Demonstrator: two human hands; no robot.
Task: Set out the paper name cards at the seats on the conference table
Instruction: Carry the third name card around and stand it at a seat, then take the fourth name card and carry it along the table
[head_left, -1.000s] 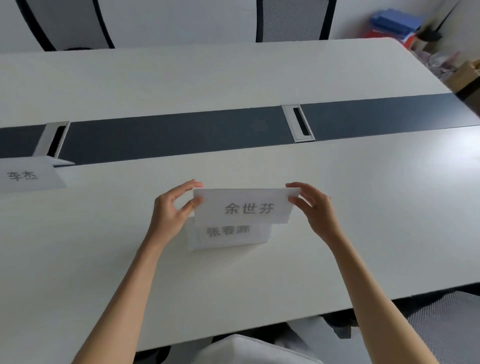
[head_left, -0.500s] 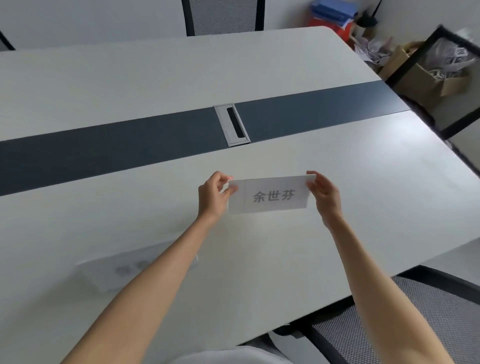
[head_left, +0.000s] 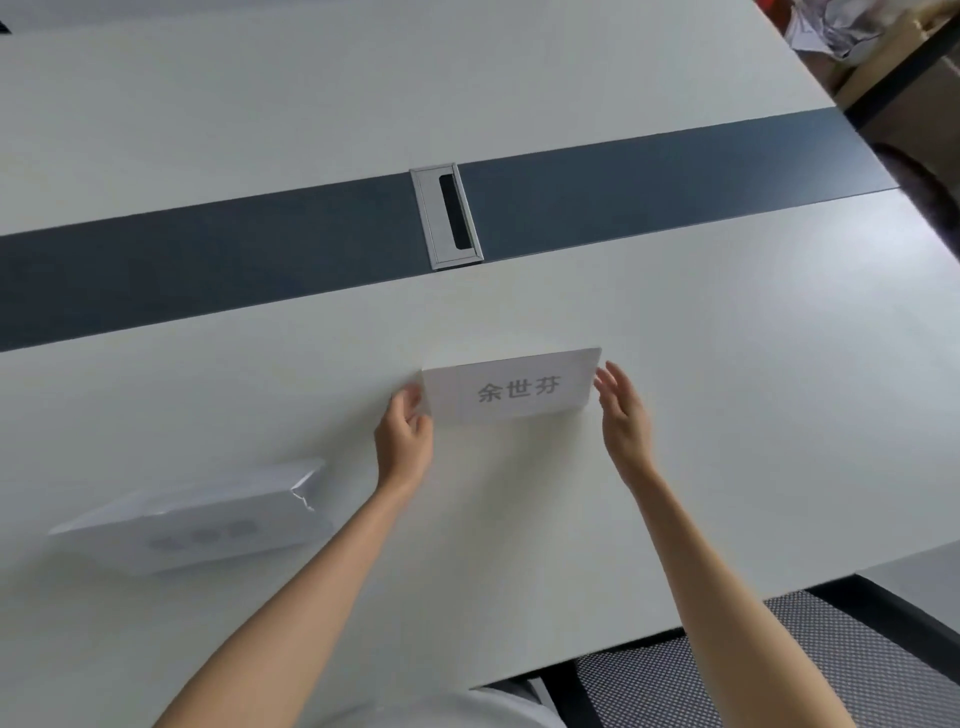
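Note:
A folded white paper name card (head_left: 511, 385) with grey printed characters stands on the white conference table (head_left: 727, 415), a little right of centre. My left hand (head_left: 405, 428) pinches the card's left edge between thumb and fingers. My right hand (head_left: 621, 410) is at the card's right edge with fingers spread, just apart from the paper. Another name card (head_left: 197, 522) rests on the table to the lower left, beside my left forearm, its print blurred.
A dark strip (head_left: 208, 260) runs across the table's middle, with a grey cable hatch (head_left: 447, 215) set into it straight beyond the card. A mesh office chair (head_left: 769, 670) sits under the near edge at the lower right. Cardboard boxes and crumpled paper (head_left: 852, 31) lie at the far right.
I carried the card to the right, away from the other card, and lowered it onto the table. My right hand has let go of its edge and spread its fingers.

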